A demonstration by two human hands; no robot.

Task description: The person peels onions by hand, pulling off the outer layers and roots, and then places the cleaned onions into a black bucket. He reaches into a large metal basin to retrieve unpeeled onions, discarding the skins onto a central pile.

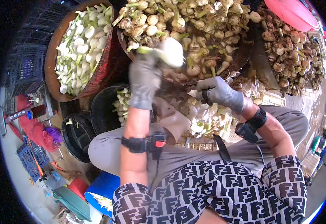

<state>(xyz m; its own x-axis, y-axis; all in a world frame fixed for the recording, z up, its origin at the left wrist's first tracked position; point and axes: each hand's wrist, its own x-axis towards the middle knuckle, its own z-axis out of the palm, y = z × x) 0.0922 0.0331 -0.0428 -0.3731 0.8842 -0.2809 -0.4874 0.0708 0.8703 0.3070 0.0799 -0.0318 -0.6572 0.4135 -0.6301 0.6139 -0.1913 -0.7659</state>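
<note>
My left hand [143, 80], in a grey knit glove, is closed on the stem of a peeled white garlic bulb [172, 52]. The bulb is blurred by motion and hangs over the front rim of a wide basin of unpeeled garlic [193, 69]. To its right, my gloved right hand [221, 94] has its fingers curled, with a small black object [205, 96] showing at them; what kind it is I cannot make out. Below that hand lies a heap of white garlic skins [211, 121] on a crate between my knees.
A red-sided tub [112, 61] of peeled garlic stands at the upper left. Dirty garlic bulbs [292, 56] are piled at the right under a pink basin [293, 13]. Black buckets [77, 138] stand by my left knee, and a blue bucket [99, 190] is lower down.
</note>
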